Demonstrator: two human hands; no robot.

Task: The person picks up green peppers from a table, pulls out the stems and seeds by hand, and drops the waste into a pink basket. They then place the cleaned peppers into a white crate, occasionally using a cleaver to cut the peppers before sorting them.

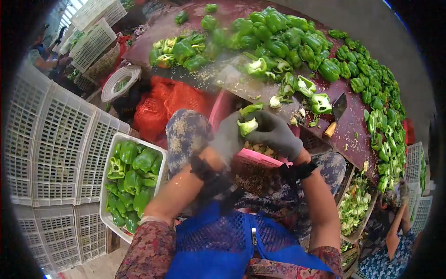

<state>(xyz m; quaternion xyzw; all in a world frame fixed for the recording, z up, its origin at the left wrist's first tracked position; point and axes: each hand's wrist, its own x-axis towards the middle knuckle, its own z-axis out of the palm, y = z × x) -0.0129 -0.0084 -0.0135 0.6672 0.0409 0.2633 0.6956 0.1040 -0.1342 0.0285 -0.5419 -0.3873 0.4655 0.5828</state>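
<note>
Both my hands wear grey gloves and meet over a pink container [260, 158] between my knees. A cut piece of green bell pepper [247, 126], pale on its inner side, is held between them, and a green part [251, 109] shows above. My left hand [226, 136] closes on it from the left, slightly blurred. My right hand [278, 135] has its fingers curled round the other side. Pale scraps and seeds lie in the pink container. A knife with a wooden handle [330, 129] and dark wide blade [340, 107] lies on the table to the right.
Whole green peppers [278, 35] are heaped on the dark red table [350, 139], with cut halves [320, 103] nearer me. A white crate [103, 204] of peppers stands at my left, beside stacked crates [51, 144]. Red mesh sacks [162, 104] lie by my left knee. Other people sit at both sides.
</note>
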